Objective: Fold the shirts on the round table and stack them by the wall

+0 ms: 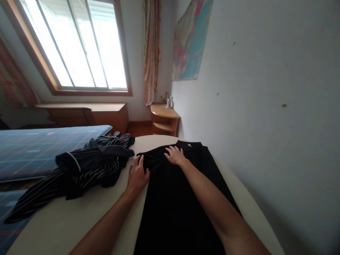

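A black garment (170, 205) lies spread out on a cream rounded table (98, 216), its collar with a small pale label at the far end. My left hand (138, 175) is at the garment's upper left edge, fingers apart, its fingertips touching the cloth near the corner. Flat on the cloth just below the collar rests my right hand (175, 155), with its fingers spread. My right forearm crosses over the right part of the garment and hides some of it.
Dark and striped clothes (98, 163) lie heaped on the table's left side, beside a blue checked mattress (47, 148). A white wall (265, 106) runs close along the right. Beyond the table stand a corner shelf (165, 112) and a wooden desk (106, 108) under the window.
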The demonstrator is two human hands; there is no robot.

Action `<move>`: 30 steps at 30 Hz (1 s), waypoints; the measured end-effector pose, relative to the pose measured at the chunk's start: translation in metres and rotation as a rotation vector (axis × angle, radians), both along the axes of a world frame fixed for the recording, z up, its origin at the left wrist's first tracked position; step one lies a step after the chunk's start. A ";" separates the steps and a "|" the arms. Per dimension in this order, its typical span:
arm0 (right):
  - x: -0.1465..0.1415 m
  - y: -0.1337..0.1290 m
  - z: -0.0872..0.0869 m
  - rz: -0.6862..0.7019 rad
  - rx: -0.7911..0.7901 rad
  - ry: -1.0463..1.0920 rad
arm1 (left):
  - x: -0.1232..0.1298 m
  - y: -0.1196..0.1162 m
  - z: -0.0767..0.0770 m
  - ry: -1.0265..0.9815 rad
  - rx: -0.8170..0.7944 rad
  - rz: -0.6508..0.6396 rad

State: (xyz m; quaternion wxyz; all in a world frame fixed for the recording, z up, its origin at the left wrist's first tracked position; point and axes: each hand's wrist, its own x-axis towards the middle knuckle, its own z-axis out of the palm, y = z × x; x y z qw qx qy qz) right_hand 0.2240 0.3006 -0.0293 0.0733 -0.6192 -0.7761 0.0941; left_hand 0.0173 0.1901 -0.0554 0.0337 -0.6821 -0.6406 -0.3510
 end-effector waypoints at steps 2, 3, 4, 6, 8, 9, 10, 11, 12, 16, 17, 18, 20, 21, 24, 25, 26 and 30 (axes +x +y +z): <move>-0.005 -0.005 0.003 0.004 0.019 -0.003 | 0.001 -0.001 0.002 -0.058 0.039 -0.062; -0.008 -0.008 0.006 0.001 0.051 0.016 | 0.001 -0.002 0.003 -0.074 0.061 -0.099; -0.009 -0.010 0.010 -0.008 0.084 0.051 | 0.002 -0.003 0.004 -0.077 0.080 -0.142; -0.011 -0.014 0.021 -0.044 0.109 0.162 | 0.004 -0.005 0.006 -0.059 0.106 -0.245; -0.011 -0.016 0.034 -0.066 0.046 0.313 | 0.006 -0.009 0.009 -0.028 0.102 -0.355; -0.011 -0.018 0.041 -0.062 -0.014 0.390 | 0.008 -0.011 0.010 -0.015 0.087 -0.408; -0.010 -0.020 0.047 -0.050 -0.088 0.458 | 0.010 -0.013 0.010 -0.007 0.063 -0.458; -0.009 -0.022 0.053 -0.033 -0.169 0.508 | 0.012 -0.015 0.011 -0.004 0.035 -0.500; -0.008 -0.025 0.057 -0.019 -0.255 0.533 | 0.014 -0.017 0.012 -0.005 0.008 -0.535; -0.006 -0.041 0.061 -0.018 -0.503 0.500 | 0.018 -0.022 0.015 -0.012 -0.041 -0.588; -0.007 -0.045 0.060 -0.031 -0.523 0.500 | 0.019 -0.023 0.015 -0.014 -0.044 -0.590; -0.008 -0.049 0.058 -0.043 -0.526 0.512 | 0.019 -0.024 0.016 -0.016 -0.044 -0.590; -0.009 -0.055 0.056 -0.072 -0.490 0.560 | 0.019 -0.025 0.017 -0.022 -0.030 -0.564; -0.008 -0.057 0.056 -0.087 -0.461 0.593 | 0.018 -0.026 0.017 -0.025 -0.018 -0.536; -0.002 -0.059 0.063 -0.146 -0.406 0.706 | 0.016 -0.026 0.015 -0.030 0.002 -0.428; 0.003 -0.059 0.067 -0.165 -0.398 0.740 | 0.016 -0.026 0.014 -0.025 -0.011 -0.399; 0.009 -0.059 0.070 -0.180 -0.391 0.764 | 0.015 -0.026 0.013 -0.017 -0.033 -0.376; 0.038 -0.059 0.073 -0.210 -0.372 0.725 | 0.014 -0.025 0.013 0.046 -0.136 -0.367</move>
